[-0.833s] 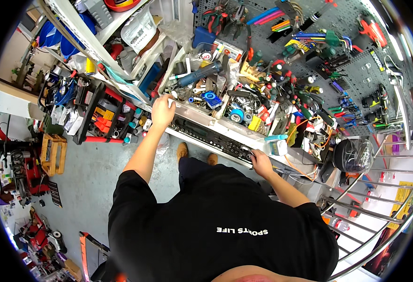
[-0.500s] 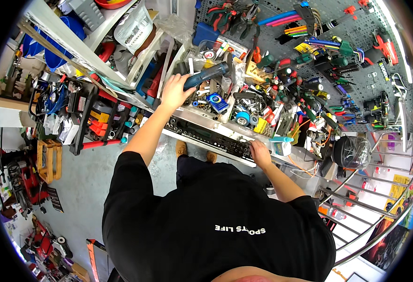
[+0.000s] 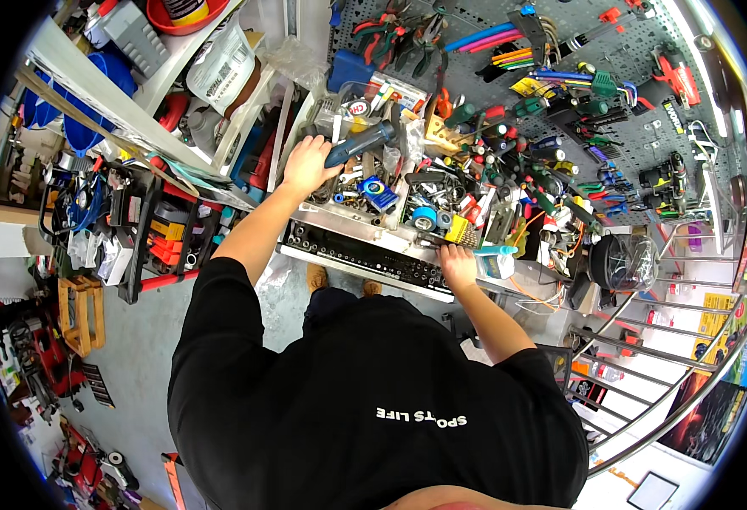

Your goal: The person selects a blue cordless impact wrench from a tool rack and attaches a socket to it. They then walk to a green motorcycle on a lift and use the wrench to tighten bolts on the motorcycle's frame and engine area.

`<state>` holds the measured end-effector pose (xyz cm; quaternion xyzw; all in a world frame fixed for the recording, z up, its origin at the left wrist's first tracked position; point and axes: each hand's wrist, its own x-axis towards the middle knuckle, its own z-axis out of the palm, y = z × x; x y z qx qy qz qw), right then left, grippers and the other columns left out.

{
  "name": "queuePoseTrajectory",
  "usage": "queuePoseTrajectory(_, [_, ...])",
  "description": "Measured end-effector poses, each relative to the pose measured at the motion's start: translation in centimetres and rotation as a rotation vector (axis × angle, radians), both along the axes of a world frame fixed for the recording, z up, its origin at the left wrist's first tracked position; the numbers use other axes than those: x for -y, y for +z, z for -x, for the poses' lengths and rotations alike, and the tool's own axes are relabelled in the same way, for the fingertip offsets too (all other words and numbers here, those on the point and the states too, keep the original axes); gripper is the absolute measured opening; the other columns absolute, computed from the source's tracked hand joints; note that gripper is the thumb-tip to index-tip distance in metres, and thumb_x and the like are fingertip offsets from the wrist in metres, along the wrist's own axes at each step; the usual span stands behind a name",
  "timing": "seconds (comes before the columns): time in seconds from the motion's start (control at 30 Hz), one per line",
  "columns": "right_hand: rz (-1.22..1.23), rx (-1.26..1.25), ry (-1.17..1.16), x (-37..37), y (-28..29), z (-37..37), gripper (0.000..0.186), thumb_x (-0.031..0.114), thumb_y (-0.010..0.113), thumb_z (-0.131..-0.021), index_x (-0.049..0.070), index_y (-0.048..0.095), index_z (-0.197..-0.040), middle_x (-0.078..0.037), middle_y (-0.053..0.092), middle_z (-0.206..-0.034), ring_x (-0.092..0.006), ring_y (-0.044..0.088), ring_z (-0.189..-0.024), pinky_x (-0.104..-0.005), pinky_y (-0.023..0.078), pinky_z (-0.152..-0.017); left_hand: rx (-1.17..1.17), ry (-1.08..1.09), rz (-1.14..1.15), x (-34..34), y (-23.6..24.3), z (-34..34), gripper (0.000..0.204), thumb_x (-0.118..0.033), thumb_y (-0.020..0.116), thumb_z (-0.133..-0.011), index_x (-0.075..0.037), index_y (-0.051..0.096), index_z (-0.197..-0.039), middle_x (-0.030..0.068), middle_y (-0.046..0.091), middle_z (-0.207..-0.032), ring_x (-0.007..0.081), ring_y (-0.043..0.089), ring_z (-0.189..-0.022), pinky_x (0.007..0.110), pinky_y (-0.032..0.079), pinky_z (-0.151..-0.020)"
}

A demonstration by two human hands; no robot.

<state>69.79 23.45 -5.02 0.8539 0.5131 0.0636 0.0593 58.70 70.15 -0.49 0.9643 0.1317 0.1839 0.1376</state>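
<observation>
My left hand (image 3: 306, 163) is closed round one end of a dark blue and black tube-shaped tool (image 3: 362, 143), whose exact kind I cannot make out. The tool slants over the cluttered bench tray. My right hand (image 3: 458, 267) is at the bench's front edge, fingers bent and close together, above the right end of an open shallow drawer (image 3: 365, 263) with a black insert of small metal pieces. Whatever its fingertips grip is too small to tell. Near it are a pale bottle with a light-blue top (image 3: 499, 262) and a yellow bit block (image 3: 461, 229). A blue tin-like box (image 3: 379, 194) lies between the hands.
Pliers, hex keys and screwdrivers hang on a grey pegboard (image 3: 475, 81) behind the bench. White shelving (image 3: 127, 93) stands at the left, above an open tool bag (image 3: 148, 229). A metal railing (image 3: 645, 340) is at the right. A wooden crate (image 3: 80, 310) rests on the floor.
My view has shifted slightly. My left hand still holds the tube-shaped tool over the tray. My right hand has moved a little forward from the drawer's end toward the bench edge.
</observation>
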Motion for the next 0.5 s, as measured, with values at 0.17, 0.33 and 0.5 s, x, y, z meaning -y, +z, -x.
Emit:
queuePoseTrajectory(0.17, [-0.045, 0.093, 0.019, -0.7, 1.7, 0.7, 0.012, 0.021, 0.064, -0.092, 0.013, 0.058, -0.085, -0.006, 0.062, -0.088, -0.0256, 0.066, -0.081, -0.0408, 0.051, -0.073, 0.107, -0.059, -0.03, 0.2, 0.2, 0.9, 0.039, -0.034, 0.085, -0.079, -0.004, 0.071, -0.099, 0.0101, 0.059, -0.097, 0.032, 0.059, -0.097, 0.044, 0.053, -0.088])
queuePoseTrajectory(0.33, [-0.174, 0.006, -0.031, 0.0, 2.8, 1.3, 0.025, 0.032, 0.072, -0.095, 0.01, 0.062, -0.087, -0.009, 0.063, -0.085, -0.0295, 0.066, -0.076, -0.0424, 0.052, -0.07, 0.231, -0.107, -0.098, 1.2, 3.4, 1.4, 0.046, -0.034, 0.086, -0.077, -0.003, 0.07, -0.107, 0.0091, 0.058, -0.095, 0.0303, 0.059, -0.094, 0.042, 0.052, -0.086])
queuePoseTrajectory(0.5, [-0.49, -0.475, -0.308, -4.1, 11.5, 3.6, 0.034, 0.038, 0.076, -0.097, 0.005, 0.07, -0.094, -0.009, 0.066, -0.079, -0.0254, 0.067, -0.068, -0.0394, 0.052, -0.065, 0.336, -0.228, -0.187, 1.4, 9.0, 4.0, 0.068, -0.029, 0.092, -0.061, -0.004, 0.069, -0.119, 0.006, 0.056, -0.095, 0.0272, 0.058, -0.091, 0.04, 0.051, -0.082])
